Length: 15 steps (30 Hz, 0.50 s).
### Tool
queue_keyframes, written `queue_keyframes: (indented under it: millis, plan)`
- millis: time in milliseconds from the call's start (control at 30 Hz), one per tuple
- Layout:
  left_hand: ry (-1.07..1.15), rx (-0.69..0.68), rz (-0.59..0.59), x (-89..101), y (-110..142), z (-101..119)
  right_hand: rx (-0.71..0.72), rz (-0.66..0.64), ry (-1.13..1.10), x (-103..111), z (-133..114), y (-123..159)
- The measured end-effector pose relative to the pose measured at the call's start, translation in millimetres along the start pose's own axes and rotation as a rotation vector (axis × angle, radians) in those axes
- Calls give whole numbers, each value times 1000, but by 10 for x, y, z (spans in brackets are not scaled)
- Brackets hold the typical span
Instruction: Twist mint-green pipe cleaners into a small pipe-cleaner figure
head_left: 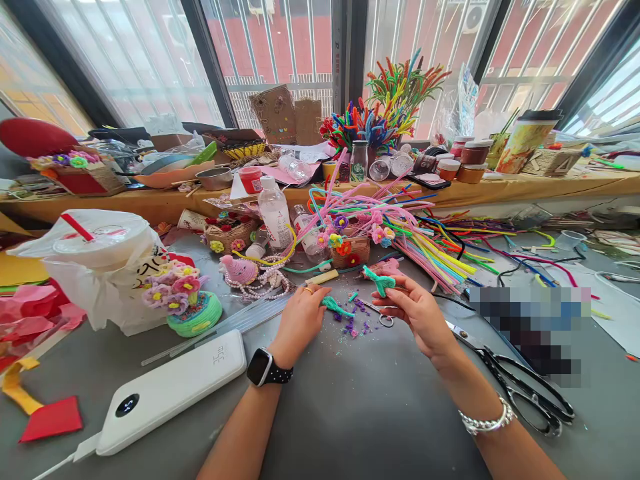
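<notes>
My left hand (300, 317) rests on the grey table (350, 400), fingers closed on a short teal pipe-cleaner piece (336, 307); a black smartwatch sits on that wrist. My right hand (417, 312) pinches a teal twisted pipe-cleaner shape (379, 280) held upright just above the table; a silver bracelet is on that wrist. Purple and teal fluff scraps (353, 323) and small scissors (381, 315) lie between the two hands.
Large black scissors (520, 383) lie at right. A white power bank (170, 390) lies at left, beside a crocheted flower pot (183, 297) and a bagged drink cup (100, 267). A heap of coloured pipe cleaners (425, 240), bottles and baskets crowd the back.
</notes>
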<state>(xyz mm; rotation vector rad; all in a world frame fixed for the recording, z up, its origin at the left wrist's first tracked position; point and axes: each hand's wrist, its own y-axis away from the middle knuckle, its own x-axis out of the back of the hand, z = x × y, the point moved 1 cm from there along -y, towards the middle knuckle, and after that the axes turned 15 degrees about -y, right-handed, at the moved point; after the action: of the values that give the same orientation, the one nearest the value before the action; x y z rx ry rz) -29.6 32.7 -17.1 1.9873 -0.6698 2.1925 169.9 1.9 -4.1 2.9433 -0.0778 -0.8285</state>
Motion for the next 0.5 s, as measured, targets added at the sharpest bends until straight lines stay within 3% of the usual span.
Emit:
queue_keyframes:
  millis: [200, 367, 500]
  plan:
    - [179, 167, -70, -24, -91, -9, 47, 28, 23, -23, 16, 3]
    - [333, 182, -86, -74, -149, -38, 128, 50, 75, 5, 50, -20]
    - [496, 197, -58, -4, -113, -83, 232, 1, 243, 45, 76, -65]
